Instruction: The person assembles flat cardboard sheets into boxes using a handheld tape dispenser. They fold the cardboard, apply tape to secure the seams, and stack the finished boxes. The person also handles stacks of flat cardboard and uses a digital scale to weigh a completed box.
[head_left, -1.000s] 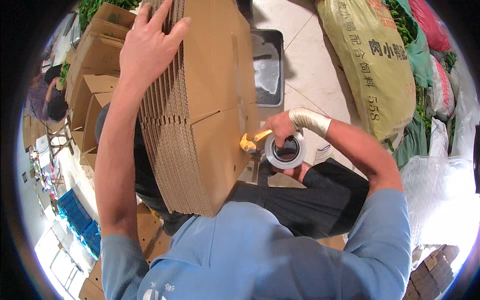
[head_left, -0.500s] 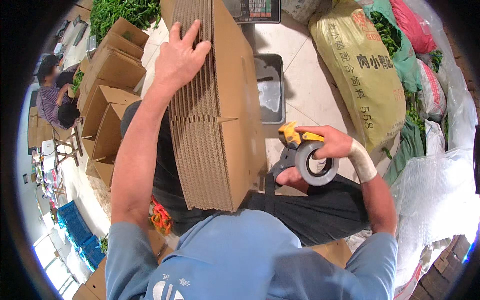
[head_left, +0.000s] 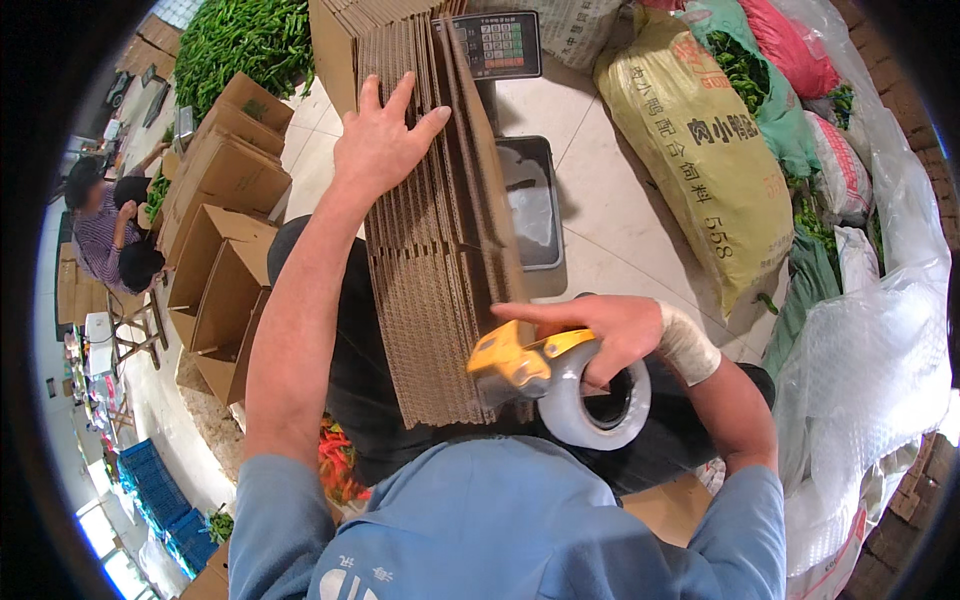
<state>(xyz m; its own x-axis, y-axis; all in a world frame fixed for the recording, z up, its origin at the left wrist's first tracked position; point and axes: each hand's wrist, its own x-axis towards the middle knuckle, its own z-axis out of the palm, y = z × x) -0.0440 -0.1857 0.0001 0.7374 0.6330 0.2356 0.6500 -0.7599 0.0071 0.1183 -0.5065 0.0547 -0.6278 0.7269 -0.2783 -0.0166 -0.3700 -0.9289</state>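
A thick stack of flattened cardboard boxes (head_left: pixel 420 320) stands on edge between my legs. My left hand (head_left: pixel 388 140) rests on the upper edges of the stack with its fingers spread, gripping nothing. In my right hand (head_left: pixel 625 325) is a yellow tape dispenser (head_left: pixel 508 358) carrying a wide roll of clear tape (head_left: pixel 572 408). The dispenser's head is at the lower right side of the stack, and my index finger reaches toward the outermost sheet. That sheet leans slightly away from the others at its top. Whether the dispenser touches the cardboard I cannot tell.
Beyond the stack is a scale with a keypad panel (head_left: pixel 495 45) and a grey platform (head_left: pixel 530 200). A full yellow sack (head_left: pixel 705 170) lies to the right. Open boxes (head_left: pixel 225 275) and piled green chillies (head_left: pixel 240 50) are on the left, with another person (head_left: pixel 105 220) farther off. Red peppers (head_left: pixel 340 465) lie by my left side.
My right hand has brought the tape dispenser left and nearer, up to the stack. The outermost sheet now stands apart from the rest at the top. My left hand remains on the stack.
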